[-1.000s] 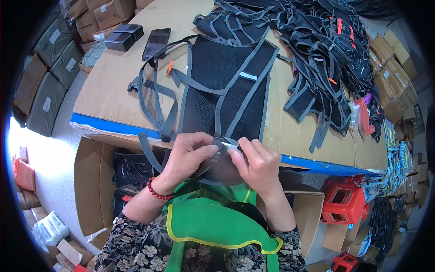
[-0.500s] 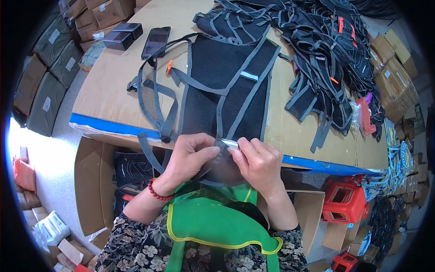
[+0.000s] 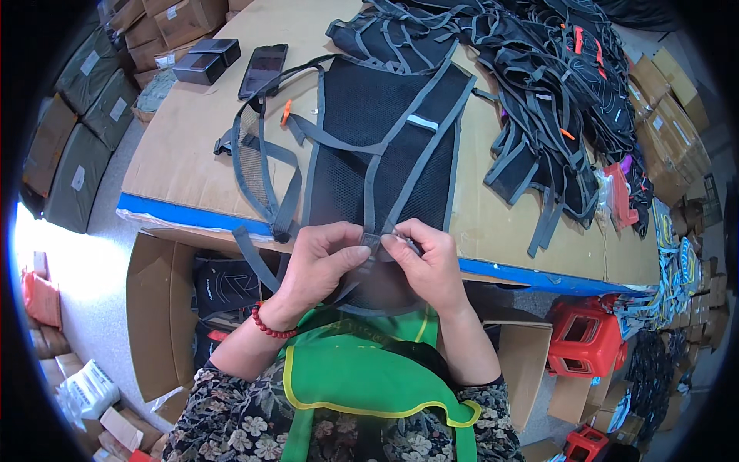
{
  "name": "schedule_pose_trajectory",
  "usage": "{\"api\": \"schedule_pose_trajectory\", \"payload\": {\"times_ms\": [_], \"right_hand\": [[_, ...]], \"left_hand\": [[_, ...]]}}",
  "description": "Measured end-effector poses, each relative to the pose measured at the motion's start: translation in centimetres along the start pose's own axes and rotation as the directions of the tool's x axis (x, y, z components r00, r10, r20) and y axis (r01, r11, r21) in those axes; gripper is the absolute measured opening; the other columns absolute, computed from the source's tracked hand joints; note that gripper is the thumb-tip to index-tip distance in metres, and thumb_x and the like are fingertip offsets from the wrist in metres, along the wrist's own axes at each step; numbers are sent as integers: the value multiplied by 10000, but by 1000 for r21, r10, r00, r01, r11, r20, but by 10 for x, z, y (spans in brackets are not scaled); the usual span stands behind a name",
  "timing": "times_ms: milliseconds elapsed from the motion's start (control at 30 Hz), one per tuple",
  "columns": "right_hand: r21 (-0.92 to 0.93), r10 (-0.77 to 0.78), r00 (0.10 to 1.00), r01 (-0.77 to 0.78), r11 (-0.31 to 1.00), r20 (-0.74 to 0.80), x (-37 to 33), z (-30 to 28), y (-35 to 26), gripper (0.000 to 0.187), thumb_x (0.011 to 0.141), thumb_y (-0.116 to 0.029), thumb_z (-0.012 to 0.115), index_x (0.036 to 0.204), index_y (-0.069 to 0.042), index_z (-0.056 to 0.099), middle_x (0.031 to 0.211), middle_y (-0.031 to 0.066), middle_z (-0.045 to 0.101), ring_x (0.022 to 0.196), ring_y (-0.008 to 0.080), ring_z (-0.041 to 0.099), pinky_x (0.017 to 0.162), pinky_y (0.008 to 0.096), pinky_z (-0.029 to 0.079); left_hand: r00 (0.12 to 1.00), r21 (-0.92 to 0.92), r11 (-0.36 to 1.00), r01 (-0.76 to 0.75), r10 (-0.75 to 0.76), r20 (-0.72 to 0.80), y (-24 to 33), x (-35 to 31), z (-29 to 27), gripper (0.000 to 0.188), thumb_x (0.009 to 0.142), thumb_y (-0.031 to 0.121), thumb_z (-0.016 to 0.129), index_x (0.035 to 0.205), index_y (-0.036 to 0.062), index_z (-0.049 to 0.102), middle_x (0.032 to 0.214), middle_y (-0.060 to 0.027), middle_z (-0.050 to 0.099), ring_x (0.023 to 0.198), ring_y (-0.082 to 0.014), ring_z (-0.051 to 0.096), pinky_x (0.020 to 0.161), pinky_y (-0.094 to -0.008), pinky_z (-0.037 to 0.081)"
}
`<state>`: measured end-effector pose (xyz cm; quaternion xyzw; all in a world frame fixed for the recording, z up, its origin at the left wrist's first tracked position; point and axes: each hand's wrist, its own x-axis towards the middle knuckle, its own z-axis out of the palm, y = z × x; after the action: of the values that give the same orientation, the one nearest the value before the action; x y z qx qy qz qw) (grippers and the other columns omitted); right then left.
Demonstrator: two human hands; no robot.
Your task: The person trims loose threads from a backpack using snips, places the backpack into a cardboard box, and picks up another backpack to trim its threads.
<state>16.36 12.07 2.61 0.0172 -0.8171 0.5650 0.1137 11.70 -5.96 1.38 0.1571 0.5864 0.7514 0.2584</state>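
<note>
A black mesh backpack with grey edging [image 3: 346, 108] lies on the table, its near end hanging over the edge toward my lap. With thumb and fingers my left hand [image 3: 327, 258] pinches the grey webbing [image 3: 371, 240] at the near end of the pack. Close beside it, my right hand [image 3: 427, 262] is closed, thumb and forefinger at the same webbing. Part of a small metal tool [image 3: 416, 246] shows in the right hand; its shape is mostly hidden. A loose strap loop with a black buckle [image 3: 223, 145] and an orange clip [image 3: 285, 113] lie left of the pack.
A pile of similar black packs [image 3: 539, 100] covers the table's right side. A phone [image 3: 264, 71] and dark boxes [image 3: 206, 61] lie at the far left. An open carton [image 3: 158, 308] stands below the table edge, and a red stool [image 3: 577, 339] at the right.
My right hand has moved slightly left, closer to my left hand. The silver tool that stuck out between its fingers is now mostly covered. My left hand keeps its pinch.
</note>
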Motion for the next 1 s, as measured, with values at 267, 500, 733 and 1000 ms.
{"api": "schedule_pose_trajectory", "payload": {"times_ms": [267,500,733,1000], "right_hand": [[37,-22,971,31,999,-237,1,-4,-4,95,827,-44,661,879,22,617,724,63,590,618,99,524,548,243,419],[7,-124,991,124,992,52,15,-9,-11,98,803,-31,667,866,42,650,773,45,582,680,83,519,599,212,406],[129,76,995,-84,988,71,20,-7,-14,70,810,-13,632,856,31,661,733,-20,580,658,24,486,586,185,387],[228,113,965,-58,972,-235,7,-17,-6,85,837,-38,643,873,39,651,695,-14,584,626,23,485,561,196,403]], "left_hand": [[999,-164,987,1,-9,-51,2,1,3,134,813,59,693,910,-29,666,750,20,619,657,-27,514,594,-165,395],[999,-73,997,-21,23,24,-2,2,-3,120,847,9,618,944,-59,639,791,-43,639,702,-86,590,641,-218,491],[998,52,996,-70,70,6,-1,6,-1,38,820,-24,612,823,-52,639,759,-26,618,664,-84,570,592,-221,473],[999,-203,978,-49,52,12,-9,11,-7,66,817,10,658,863,-35,665,787,-35,649,700,-94,598,650,-225,487]]}}
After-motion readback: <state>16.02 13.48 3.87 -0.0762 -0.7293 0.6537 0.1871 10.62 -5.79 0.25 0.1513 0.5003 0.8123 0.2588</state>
